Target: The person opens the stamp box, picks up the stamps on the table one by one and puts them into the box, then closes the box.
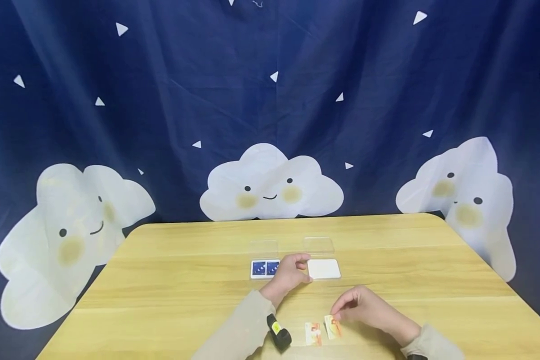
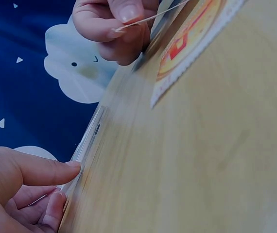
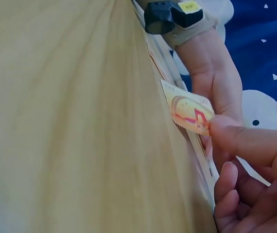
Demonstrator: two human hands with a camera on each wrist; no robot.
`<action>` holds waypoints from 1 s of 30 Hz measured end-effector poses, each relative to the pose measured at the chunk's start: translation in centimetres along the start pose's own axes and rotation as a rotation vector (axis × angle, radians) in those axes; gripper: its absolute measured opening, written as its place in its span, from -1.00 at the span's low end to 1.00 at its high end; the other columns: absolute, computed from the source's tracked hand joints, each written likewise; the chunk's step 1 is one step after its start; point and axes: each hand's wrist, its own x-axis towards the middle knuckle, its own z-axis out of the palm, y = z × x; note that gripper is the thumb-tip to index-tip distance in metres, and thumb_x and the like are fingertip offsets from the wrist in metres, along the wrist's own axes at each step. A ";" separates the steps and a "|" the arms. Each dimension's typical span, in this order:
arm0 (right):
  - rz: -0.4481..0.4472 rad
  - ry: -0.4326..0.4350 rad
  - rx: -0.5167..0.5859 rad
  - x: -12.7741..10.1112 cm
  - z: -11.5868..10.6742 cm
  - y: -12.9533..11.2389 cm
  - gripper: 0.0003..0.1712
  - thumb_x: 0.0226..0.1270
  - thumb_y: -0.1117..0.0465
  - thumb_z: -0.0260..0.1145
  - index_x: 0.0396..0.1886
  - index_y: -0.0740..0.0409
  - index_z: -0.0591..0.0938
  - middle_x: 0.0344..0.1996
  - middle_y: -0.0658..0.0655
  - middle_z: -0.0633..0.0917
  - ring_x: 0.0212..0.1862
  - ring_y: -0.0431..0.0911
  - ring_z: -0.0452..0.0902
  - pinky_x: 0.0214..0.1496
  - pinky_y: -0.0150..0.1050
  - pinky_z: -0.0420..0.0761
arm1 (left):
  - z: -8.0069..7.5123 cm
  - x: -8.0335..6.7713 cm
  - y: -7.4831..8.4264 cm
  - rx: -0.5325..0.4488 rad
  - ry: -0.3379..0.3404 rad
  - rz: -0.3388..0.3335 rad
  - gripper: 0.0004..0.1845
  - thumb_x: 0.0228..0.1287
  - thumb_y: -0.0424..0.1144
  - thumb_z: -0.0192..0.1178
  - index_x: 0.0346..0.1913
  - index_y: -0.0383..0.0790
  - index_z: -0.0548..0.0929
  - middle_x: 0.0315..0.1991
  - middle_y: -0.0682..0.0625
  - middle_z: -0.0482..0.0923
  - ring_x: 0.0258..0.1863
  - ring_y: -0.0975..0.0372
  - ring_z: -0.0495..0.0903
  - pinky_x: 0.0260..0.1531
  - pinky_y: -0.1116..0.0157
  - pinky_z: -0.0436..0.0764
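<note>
My right hand (image 1: 364, 307) pinches a yellow-orange postage stamp (image 1: 332, 327) by its edge, just above the table; the right wrist view shows the stamp (image 3: 189, 109) tilted between thumb and fingers. Beside it lies a second orange and white stamp (image 1: 313, 334), whose perforated edge shows close up in the left wrist view. My left hand (image 1: 290, 274) grips the left end of a flat case (image 1: 324, 269) with a white inside, thumb at the near corner and a finger at the far one. The case's clear lid (image 1: 318, 245) lies folded back.
Left of my left hand is another open flat case (image 1: 251, 270) holding two dark blue stamps (image 1: 258, 268), partly covered by the hand. Its clear lid (image 1: 264, 247) lies behind it. The wooden table (image 1: 162, 300) ends at a blue curtain (image 1: 270, 100) with clouds.
</note>
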 end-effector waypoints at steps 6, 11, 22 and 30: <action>0.045 -0.012 0.081 0.1 -0.5 -0.3 -0.79 0.17 0.31 0.31 -0.32 0.44 0.66 -0.39 0.09 0.74 -0.37 -0.27 0.55 -0.31 -0.37 0.56 | 0.2 0.1 0.1 0.001 -0.004 -0.012 -0.38 -0.26 -0.63 0.36 0.04 -0.28 0.60 -0.23 -0.01 0.51 -0.22 0.22 0.45 -0.32 0.39 0.58; 0.064 0.003 0.081 0.4 -1.0 -0.2 -0.78 0.19 0.31 0.31 -0.31 0.45 0.66 -0.46 -0.04 0.72 -0.45 -0.32 0.50 -0.40 -0.43 0.52 | 0.2 -0.1 0.2 -0.001 -0.007 -0.021 -0.37 -0.26 -0.62 0.37 0.05 -0.27 0.60 -0.23 -0.01 0.51 -0.22 0.21 0.45 -0.32 0.38 0.58; 0.064 0.038 0.063 1.6 -3.3 -0.9 -0.75 0.21 0.33 0.27 -0.27 0.53 0.61 -0.38 0.03 0.73 -0.31 -0.22 0.57 -0.21 -0.36 0.55 | 0.1 -0.2 0.1 0.023 0.007 -0.005 -0.36 -0.29 -0.61 0.38 0.05 -0.26 0.61 -0.24 -0.01 0.52 -0.23 0.22 0.46 -0.31 0.38 0.57; 0.084 0.073 0.037 2.9 -4.9 -1.0 -0.71 0.23 0.32 0.27 -0.25 0.57 0.58 -0.41 -0.07 0.69 -0.31 -0.24 0.54 -0.20 -0.36 0.57 | 0.0 -0.2 0.2 0.020 0.004 0.006 -0.37 -0.28 -0.62 0.37 0.04 -0.28 0.61 -0.23 -0.01 0.53 -0.22 0.23 0.46 -0.29 0.40 0.57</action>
